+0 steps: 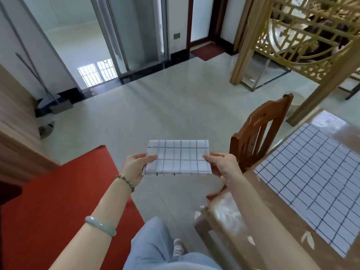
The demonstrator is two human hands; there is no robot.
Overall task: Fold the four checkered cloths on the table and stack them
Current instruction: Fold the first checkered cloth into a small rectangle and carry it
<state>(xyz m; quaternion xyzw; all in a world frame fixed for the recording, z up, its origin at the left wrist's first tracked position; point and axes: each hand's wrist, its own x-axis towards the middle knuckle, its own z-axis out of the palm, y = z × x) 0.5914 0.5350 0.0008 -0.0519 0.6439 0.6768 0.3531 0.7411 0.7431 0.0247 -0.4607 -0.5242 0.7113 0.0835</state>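
A folded white checkered cloth [179, 157] is held flat in the air over the floor, left of the table. My left hand [134, 166] grips its left edge, thumb on top. My right hand [222, 165] grips its right edge the same way. Another checkered cloth [311, 178] lies spread open on the glossy wooden table [229, 213] at the right. No other cloths show in this view.
A wooden chair [259, 133] stands at the table's near-left corner, just right of my right hand. A red mat [54, 201] covers the floor at the left. A gold lattice screen [303, 39] stands at the back right. My legs are below.
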